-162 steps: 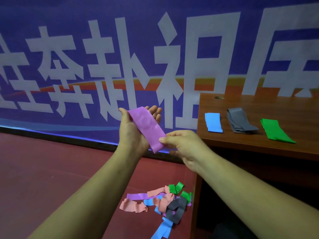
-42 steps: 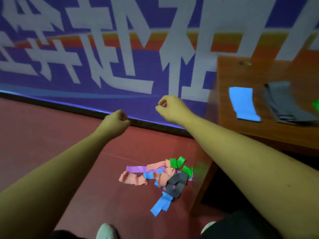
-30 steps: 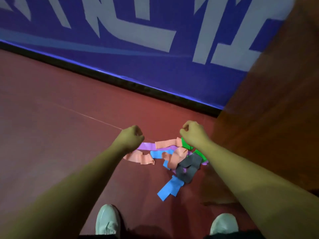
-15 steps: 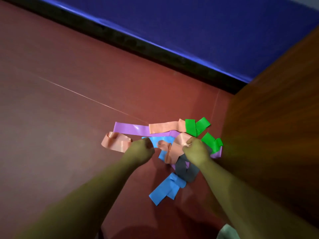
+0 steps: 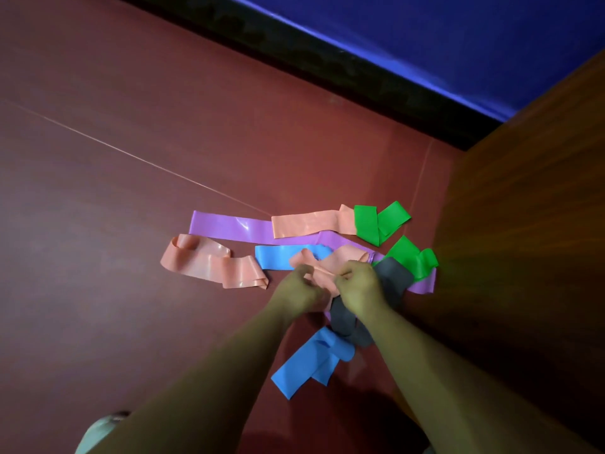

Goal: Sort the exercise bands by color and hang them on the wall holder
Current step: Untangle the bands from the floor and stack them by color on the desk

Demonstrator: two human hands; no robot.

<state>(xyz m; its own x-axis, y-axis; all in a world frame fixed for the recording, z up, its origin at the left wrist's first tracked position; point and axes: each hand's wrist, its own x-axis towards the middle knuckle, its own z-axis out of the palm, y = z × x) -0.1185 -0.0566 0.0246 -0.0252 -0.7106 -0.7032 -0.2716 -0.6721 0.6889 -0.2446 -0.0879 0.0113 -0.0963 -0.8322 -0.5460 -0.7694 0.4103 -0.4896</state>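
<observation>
Exercise bands, loose heap on the red floor (image 5: 131, 142), beside the wooden desk (image 5: 523, 240).

- Purple band (image 5: 235, 226): flat, long axis running left to right, the right end dipping toward the desk under other bands.
- Upper peach band (image 5: 307, 224): flat, lying along the purple band and overlapping it, pointing left to right.
- Left peach band (image 5: 209, 262): folded and looped at its left end, long axis left to right, apart from the hands.
- Middle peach band (image 5: 327, 265): crumpled at the centre of the heap. One thin edge is drawn taut, roughly horizontal, between the two hands.
- Blue band (image 5: 278, 257): flat, left to right, its right end under the middle peach band.
- Lower blue band (image 5: 311, 358): folded, long axis diagonal, pointing down-left.
- Grey band (image 5: 393, 276): twisted, running diagonally beneath the right forearm.
- Green bands, two: one folded at the upper right (image 5: 376, 221), one bunched nearest the desk (image 5: 412, 257).

Left hand (image 5: 298, 293): knuckles up, fingers curled, pinching the left end of the taut peach edge.
Right hand (image 5: 360, 286): knuckles up, fingers curled, pinching the right end of the same edge.
Both forearms reach forward and down from the bottom of the view and converge on the heap.

Background: blue banner (image 5: 458, 34) above a black skirting (image 5: 327, 57).
</observation>
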